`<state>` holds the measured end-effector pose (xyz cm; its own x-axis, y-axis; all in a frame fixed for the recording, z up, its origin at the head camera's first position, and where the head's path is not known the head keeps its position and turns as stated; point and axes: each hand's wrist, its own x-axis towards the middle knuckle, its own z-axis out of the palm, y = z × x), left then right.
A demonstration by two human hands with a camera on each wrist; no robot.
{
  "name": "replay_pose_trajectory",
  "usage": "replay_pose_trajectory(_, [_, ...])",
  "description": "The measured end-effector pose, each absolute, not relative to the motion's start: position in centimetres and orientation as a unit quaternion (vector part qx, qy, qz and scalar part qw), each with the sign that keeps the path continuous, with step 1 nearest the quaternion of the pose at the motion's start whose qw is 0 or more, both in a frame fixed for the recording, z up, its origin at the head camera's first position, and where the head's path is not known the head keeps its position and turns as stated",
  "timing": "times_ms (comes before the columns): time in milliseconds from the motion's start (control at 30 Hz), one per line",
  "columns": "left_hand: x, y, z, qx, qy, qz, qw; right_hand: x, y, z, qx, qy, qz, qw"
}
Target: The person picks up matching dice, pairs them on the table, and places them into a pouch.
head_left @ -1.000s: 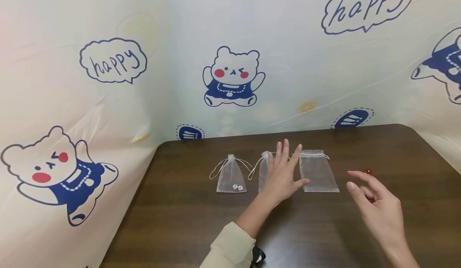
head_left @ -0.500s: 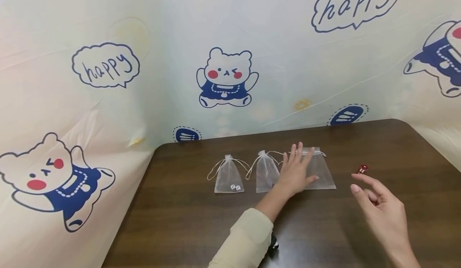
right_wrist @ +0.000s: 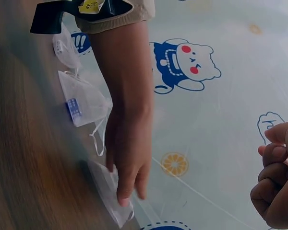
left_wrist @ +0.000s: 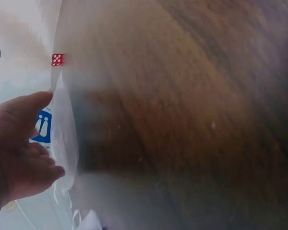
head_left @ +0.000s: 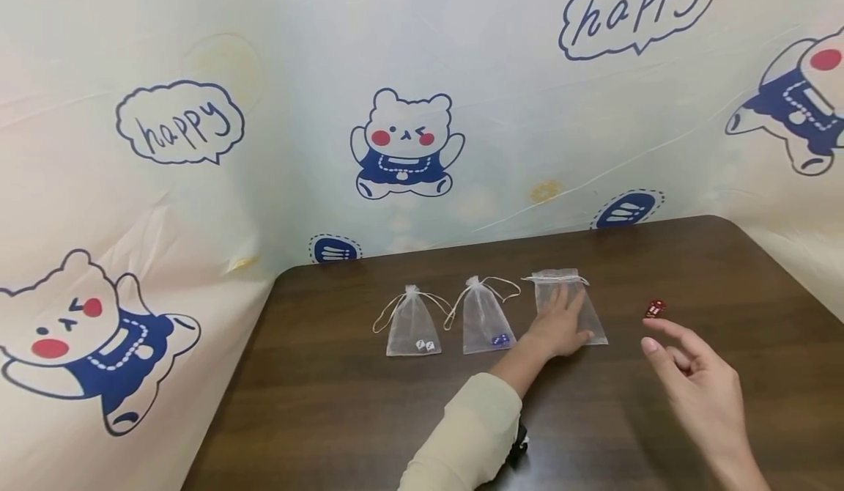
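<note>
My left hand lies over the flat, untied sheer white drawstring bag, fingers spread across its mesh. In the left wrist view the bag shows right at the fingertips. To the left, a second drawstring bag is gathered at the neck, with blue dice inside. The leftmost bag is also drawn in and contains two white dice. My right hand hovers at the right, thumb and index finger apart, other fingers loosely bent, holding nothing. Red dice sit just beyond its index fingertip.
Everything stands on a dark brown wooden table with rounded back corners. Behind and beside it hangs a pale cloth printed with bears and speech bubbles. A dark band is strapped at the left sleeve.
My left hand has moved right, from the middle bag onto the right one, uncovering the blue dice. My right hand stays nearly still. The head view has shifted slightly.
</note>
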<state>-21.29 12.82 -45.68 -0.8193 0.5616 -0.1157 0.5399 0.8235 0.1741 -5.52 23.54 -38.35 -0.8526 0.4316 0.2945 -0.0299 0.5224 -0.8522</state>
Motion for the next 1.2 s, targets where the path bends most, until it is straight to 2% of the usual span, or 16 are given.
replay_pose_trajectory(167, [-21.0,12.6,-46.1,0.280,0.953,0.031,0.113,-5.7,23.8,-38.3,-0.114,-0.841,0.465,0.252])
replay_pose_trajectory(333, [-21.0,12.5,-46.3,0.286,0.951,-0.003,0.116,-6.8,25.1,-38.0,-0.118,-0.840,0.456,0.269])
replay_pose_trajectory(533, [-21.2,12.4,-46.2,0.280,0.953,-0.020,0.119,-9.4,28.9,-37.6,-0.134,-0.849,0.430,0.274])
replay_pose_trajectory(767, [-21.3,12.6,-46.3,0.275,0.953,-0.016,0.123,-13.3,33.7,-39.4,-0.138,-0.897,0.372,0.196])
replay_pose_trajectory(967, [-21.0,12.9,-46.4,0.276,0.952,-0.014,0.130,-15.9,36.3,-42.2,-0.066,-0.943,0.306,0.114])
replay_pose_trajectory(1200, [-21.2,13.2,-46.5,0.273,0.952,-0.007,0.134,-17.7,37.6,-43.7,0.000,-0.964,0.264,0.021])
